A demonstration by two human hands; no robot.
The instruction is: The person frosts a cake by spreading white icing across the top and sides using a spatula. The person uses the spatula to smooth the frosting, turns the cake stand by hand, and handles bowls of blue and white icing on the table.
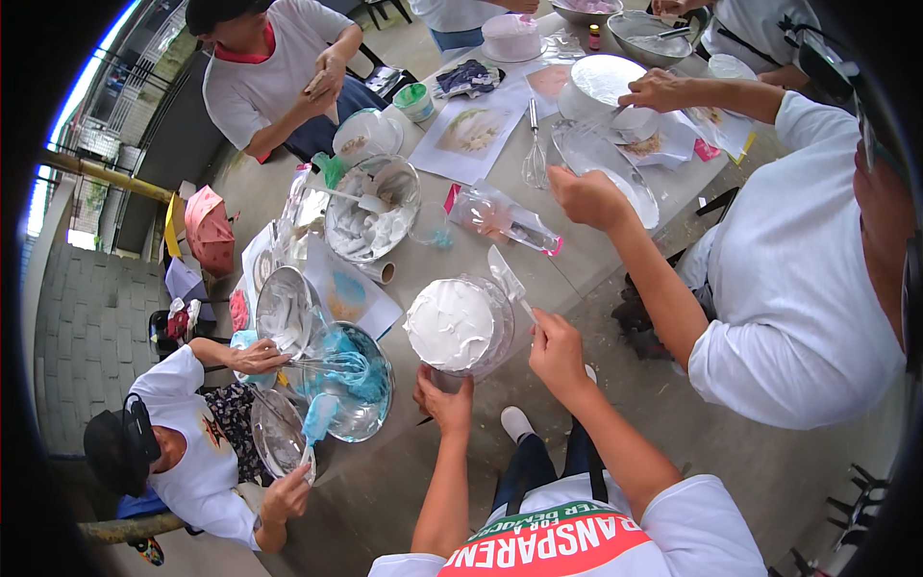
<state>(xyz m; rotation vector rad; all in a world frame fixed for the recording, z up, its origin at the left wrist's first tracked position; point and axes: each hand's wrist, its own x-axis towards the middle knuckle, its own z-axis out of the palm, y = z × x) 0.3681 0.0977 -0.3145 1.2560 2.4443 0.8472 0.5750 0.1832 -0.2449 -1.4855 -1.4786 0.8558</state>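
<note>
A round cake [450,322] with rough white frosting on top stands near the table's front edge, on a clear cake stand [502,337]. My left hand [446,400] grips the near side of that stand from below, its thumb against the edge. In my right hand [560,354] is the handle of an icing spatula [506,273], closed in the fingers. The spatula's pale blade, smeared with white, tilts up beside the cake's right side. How far my left fingers reach under the stand is hidden.
Left of the cake, a person works blue frosting in a metal bowl [380,404]. Beyond lies a bowl of white frosting [411,221], and a piping bag [505,219]. A whisk [535,159] lies near another person's white cake [608,82] at the right.
</note>
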